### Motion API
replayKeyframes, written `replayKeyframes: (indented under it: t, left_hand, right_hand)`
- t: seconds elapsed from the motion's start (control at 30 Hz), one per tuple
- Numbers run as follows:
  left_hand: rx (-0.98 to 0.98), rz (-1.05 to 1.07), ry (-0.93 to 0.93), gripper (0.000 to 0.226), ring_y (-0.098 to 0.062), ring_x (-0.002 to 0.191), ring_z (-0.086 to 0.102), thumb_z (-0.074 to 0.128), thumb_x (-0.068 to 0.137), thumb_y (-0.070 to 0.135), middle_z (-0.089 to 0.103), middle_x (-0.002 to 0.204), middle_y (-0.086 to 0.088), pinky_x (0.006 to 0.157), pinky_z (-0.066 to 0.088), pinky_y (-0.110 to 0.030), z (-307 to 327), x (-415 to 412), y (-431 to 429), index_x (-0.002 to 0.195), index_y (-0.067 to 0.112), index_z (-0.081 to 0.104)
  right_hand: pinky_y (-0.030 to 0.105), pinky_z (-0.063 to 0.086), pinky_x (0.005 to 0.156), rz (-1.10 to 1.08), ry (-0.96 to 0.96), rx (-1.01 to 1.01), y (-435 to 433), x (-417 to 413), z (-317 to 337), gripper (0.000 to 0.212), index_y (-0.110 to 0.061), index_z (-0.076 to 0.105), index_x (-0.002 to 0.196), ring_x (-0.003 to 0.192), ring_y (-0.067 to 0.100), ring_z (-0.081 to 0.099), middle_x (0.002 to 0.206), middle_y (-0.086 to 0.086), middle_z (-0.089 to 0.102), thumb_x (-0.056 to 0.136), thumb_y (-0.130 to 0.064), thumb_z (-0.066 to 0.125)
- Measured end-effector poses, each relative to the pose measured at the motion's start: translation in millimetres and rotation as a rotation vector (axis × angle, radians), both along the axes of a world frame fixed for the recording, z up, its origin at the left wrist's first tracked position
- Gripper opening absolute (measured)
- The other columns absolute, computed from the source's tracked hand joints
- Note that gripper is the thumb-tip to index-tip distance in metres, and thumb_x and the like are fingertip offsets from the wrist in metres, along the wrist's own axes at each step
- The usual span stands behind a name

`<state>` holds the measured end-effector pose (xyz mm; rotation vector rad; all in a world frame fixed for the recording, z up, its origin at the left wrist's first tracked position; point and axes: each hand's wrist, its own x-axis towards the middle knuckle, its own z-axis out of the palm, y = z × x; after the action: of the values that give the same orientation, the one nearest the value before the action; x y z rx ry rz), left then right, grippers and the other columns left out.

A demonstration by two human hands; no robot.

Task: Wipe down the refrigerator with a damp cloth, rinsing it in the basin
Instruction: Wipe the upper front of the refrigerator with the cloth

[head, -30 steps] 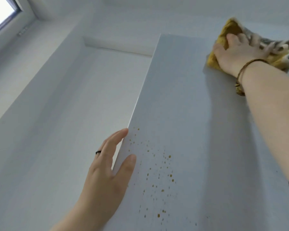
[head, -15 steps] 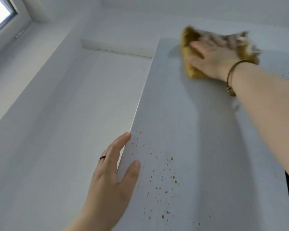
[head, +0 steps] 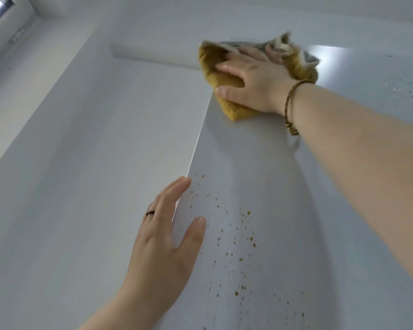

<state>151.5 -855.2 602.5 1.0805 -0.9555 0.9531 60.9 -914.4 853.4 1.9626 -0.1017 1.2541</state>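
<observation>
We are pressing our right hand [head: 255, 84], fingers spread flat, onto the yellow cloth [head: 227, 108] at the refrigerator [head: 260, 175] door's upper left corner, our left hand [head: 162, 246] resting straight-fingered along its edge, brown spots [head: 236, 234] speckling beside the thumb

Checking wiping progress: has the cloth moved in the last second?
Yes. The cloth under the right hand slid left across the refrigerator, reaching its left edge.

Mustard cloth [head: 221, 88] flattened against the spattered white refrigerator's [head: 260, 186] top corner
</observation>
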Motion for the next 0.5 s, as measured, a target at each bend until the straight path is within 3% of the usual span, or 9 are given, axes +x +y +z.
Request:
replayKeyframes:
  t: [0.13, 0.2, 0.27, 0.4, 0.5]
  left_hand:
    - [-0.001, 0.005, -0.010, 0.044, 0.038, 0.102, 0.022, 0.034, 0.058, 0.061, 0.024, 0.116, 0.056, 0.079, 0.017, 0.012, -0.2, -0.2, 0.2, 0.102, 0.058, 0.038]
    - [-0.007, -0.004, -0.015, 0.044, 0.037, 0.102, 0.023, 0.035, 0.059, 0.061, 0.022, 0.113, 0.060, 0.080, 0.018, 0.012, -0.1, 1.0, 0.1, 0.102, 0.058, 0.038]
    - [-0.006, -0.010, -0.017, 0.043, 0.037, 0.102, 0.023, 0.035, 0.059, 0.060, 0.024, 0.109, 0.062, 0.081, 0.018, 0.012, 0.4, 2.2, 0.2, 0.102, 0.059, 0.039]
    - [0.003, -0.005, -0.030, 0.043, 0.037, 0.103, 0.022, 0.035, 0.061, 0.061, 0.027, 0.108, 0.061, 0.082, 0.017, 0.012, 1.5, 3.0, -0.4, 0.104, 0.058, 0.036]
    - [0.032, 0.012, -0.048, 0.044, 0.036, 0.106, 0.018, 0.033, 0.062, 0.063, 0.029, 0.116, 0.048, 0.085, 0.012, 0.011, 2.5, 3.9, -0.9, 0.106, 0.060, 0.032]
  right_hand:
    - [0.049, -0.009, 0.113, -0.024, -0.254, 0.242, -20.2, -18.0, 15.6, 0.055, -0.029, 0.019, 0.145, 0.143, 0.021, -0.003, 0.156, -0.004, 0.009, 0.095, -0.050, 0.025]
    - [0.051, -0.009, 0.112, -0.032, -0.278, 0.285, -16.8, -12.8, 8.1, 0.056, -0.028, 0.015, 0.146, 0.143, 0.023, -0.005, 0.156, -0.002, 0.006, 0.096, -0.050, 0.022]
    - [0.050, -0.010, 0.112, -0.038, -0.199, 0.215, -8.2, -4.7, -12.2, 0.056, -0.029, 0.015, 0.146, 0.143, 0.023, -0.006, 0.156, -0.003, 0.004, 0.096, -0.051, 0.023]
    - [0.041, -0.015, 0.112, 0.021, 0.129, -0.131, -4.9, 3.4, -53.7, 0.064, -0.034, 0.022, 0.144, 0.143, 0.012, -0.004, 0.155, -0.011, 0.011, 0.085, -0.060, 0.025]
    - [0.038, -0.011, 0.113, -0.001, 0.090, -0.070, -15.3, -12.0, -33.2, 0.069, -0.034, 0.024, 0.143, 0.143, 0.010, -0.002, 0.154, -0.010, 0.012, 0.079, -0.060, 0.024]
